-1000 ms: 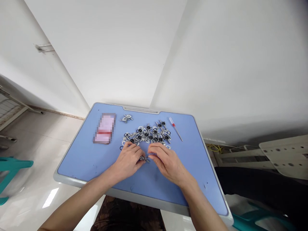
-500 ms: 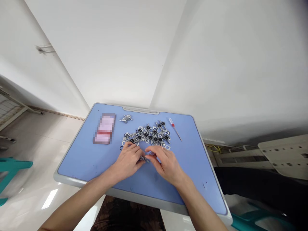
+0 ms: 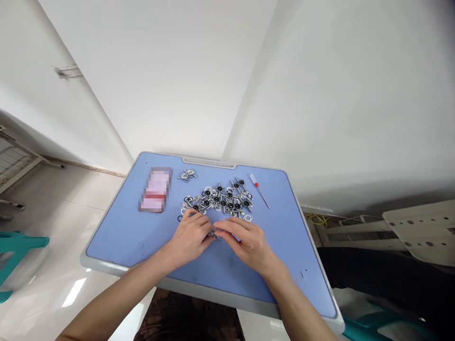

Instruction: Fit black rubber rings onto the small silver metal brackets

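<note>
A: Left hand low on the blue table, knuckles up, fingers curled in narrow toward the thumb.

B: Holding what?

A: A small metal part, pinched at the fingertips. Only a sliver showing between the two hands, just above the tabletop.

B: And the right hand?

A: Meeting the left from the other side. Fingers stretched flat and close together, tips laid over the same part, touching it from above. Hard to tell how much of the grip belongs to which hand.

B: Where against the rest?

A: Just nearer than the pile of parts, a heap of silver brackets with black discs. Left knuckles nearly touching its front edge; a black ring beside the left fingers.

B: Anything else on the table?

A: One lone bracket near the far rim, apart from the pile. A blurred pink card to its left. A screwdriver with a clear, red-banded handle, lying at a slant right of the pile, well apart from both hands.
</note>
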The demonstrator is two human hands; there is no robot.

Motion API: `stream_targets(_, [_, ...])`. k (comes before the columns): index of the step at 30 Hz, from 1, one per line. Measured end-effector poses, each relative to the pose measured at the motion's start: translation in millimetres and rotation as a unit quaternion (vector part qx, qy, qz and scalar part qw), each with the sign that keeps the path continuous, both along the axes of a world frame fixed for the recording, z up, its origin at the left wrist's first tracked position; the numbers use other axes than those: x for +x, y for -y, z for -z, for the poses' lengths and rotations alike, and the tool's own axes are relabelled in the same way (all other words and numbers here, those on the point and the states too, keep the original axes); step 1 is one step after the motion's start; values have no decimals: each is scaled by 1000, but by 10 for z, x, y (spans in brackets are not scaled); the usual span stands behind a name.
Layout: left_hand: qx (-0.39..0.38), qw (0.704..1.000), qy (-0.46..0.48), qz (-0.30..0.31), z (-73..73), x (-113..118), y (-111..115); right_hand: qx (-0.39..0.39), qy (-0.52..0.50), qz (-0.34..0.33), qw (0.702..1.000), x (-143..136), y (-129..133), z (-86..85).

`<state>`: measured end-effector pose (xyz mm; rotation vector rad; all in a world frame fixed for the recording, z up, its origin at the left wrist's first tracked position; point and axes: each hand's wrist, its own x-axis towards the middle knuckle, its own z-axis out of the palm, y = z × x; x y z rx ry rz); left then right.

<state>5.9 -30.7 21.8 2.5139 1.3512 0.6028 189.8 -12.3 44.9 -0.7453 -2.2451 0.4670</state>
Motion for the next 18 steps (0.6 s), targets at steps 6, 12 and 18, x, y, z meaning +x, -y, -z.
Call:
stream_targets(6, [-4, 1000, -15, 4, -10, -5, -7, 29, 26, 61, 997, 4, -6, 59])
stream_targets(12, [-13, 1000, -7, -2, -14, -4, -13, -27, 7, -15, 999, -6, 0, -1])
stream_targets(18, [-20, 1000, -7, -4, -15, -8, -6, -111, 22, -49, 992, 79, -27, -153])
